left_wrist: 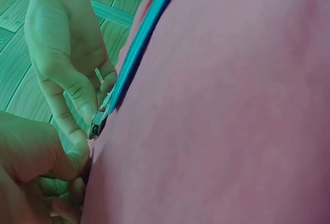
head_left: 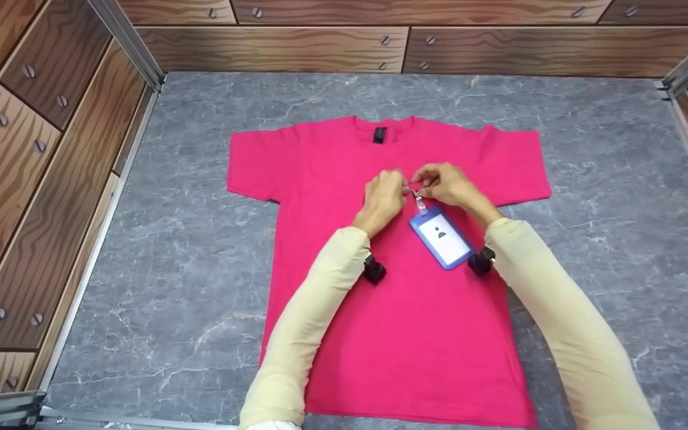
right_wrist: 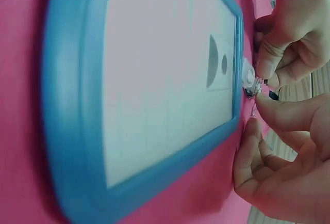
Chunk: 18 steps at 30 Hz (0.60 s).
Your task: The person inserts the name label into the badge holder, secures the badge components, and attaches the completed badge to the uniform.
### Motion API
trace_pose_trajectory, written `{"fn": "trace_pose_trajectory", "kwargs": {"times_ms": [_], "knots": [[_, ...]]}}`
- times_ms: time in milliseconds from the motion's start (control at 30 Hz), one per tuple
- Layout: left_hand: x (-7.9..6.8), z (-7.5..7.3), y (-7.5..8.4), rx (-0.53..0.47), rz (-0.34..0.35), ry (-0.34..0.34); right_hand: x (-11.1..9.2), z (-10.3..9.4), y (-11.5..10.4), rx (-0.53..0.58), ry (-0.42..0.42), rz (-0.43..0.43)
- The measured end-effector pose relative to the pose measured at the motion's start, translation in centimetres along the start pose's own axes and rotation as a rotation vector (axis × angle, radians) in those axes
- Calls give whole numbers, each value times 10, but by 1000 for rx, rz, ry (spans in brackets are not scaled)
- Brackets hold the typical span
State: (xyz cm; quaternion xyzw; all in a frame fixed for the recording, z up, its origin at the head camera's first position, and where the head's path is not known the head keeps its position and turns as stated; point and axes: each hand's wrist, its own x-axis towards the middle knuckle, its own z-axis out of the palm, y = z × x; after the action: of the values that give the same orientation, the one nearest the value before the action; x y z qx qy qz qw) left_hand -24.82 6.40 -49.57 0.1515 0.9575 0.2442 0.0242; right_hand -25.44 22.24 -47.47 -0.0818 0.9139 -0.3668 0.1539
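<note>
A pink T-shirt [head_left: 404, 334] lies flat with its collar away from me. On its chest rests a blue-framed badge holder [head_left: 442, 237] with a white card bearing a dark figure. A clear strap joins it to a small metal clip [right_wrist: 252, 91]. My right hand [head_left: 450, 184] pinches this clip between thumb and forefinger, as the left wrist view shows. Close beside it, my left hand [head_left: 384, 194] pinches shirt fabric between thumb and curled fingers. The two hands' fingertips almost meet at the clip, hiding part of it.
Under the shirt is a grey marble-patterned table [head_left: 189, 298]. Wood-print walls [head_left: 284, 51] with metal rails stand at the back and both sides. A black tag [head_left: 380, 135] sits inside the collar. Black wrist cameras [head_left: 374, 270] hang under both forearms, one beside the badge holder.
</note>
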Motion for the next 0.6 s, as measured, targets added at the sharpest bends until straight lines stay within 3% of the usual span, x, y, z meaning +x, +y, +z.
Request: {"fn": "trace_pose_trajectory", "kwargs": {"times_ms": [167, 367, 600], "knots": [[1, -1, 1, -1, -26, -10, 1, 5, 9, 32, 65, -69], [1, -4, 0, -62, -107, -32, -2, 12, 16, 11, 143, -146], [2, -6, -6, -349, -175, -128, -1, 15, 18, -37, 191, -205]]}}
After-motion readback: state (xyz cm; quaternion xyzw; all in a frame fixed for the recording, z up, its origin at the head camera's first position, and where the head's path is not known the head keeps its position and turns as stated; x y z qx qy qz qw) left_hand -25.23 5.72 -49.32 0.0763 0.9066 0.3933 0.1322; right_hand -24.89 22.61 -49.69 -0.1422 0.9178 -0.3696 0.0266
